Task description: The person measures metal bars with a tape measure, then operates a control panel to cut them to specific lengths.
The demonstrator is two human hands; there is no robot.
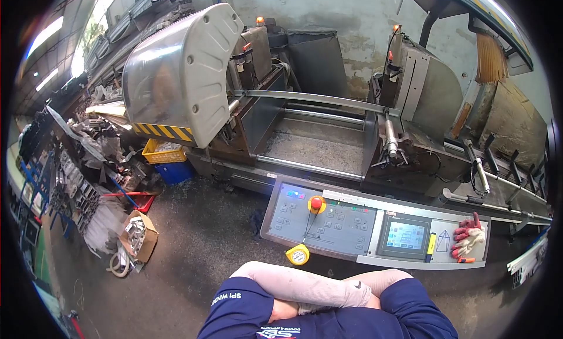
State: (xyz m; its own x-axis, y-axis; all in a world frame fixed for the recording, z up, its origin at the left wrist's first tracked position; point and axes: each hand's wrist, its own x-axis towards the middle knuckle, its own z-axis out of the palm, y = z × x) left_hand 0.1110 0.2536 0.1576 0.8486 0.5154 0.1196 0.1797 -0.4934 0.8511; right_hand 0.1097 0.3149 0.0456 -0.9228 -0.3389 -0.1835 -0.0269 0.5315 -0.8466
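My arms are folded across my chest in light arm sleeves (293, 285) below a navy shirt (387, 322). My left hand (373, 302) is tucked by the opposite arm, with only a sliver of skin showing. My right hand is tucked under the other arm, its fingers hidden. Just ahead of my arms is a control panel (352, 251) with a red emergency-stop button (316, 203) and a lit touchscreen (404, 236). A yellow tape measure (298, 254) lies at its near edge. On its right end are a yellow marker (431, 245), red-and-white work gloves (469, 238) and an orange-handled item (466, 260).
Behind the panel stands a saw machine with a clear-and-beige guard (187, 75); a metal profile (316, 98) spans its two heads. On the left are a yellow crate (163, 154) on a blue bin (175, 172), a cardboard box (141, 236) of metal pieces, and stacked profiles (76, 192).
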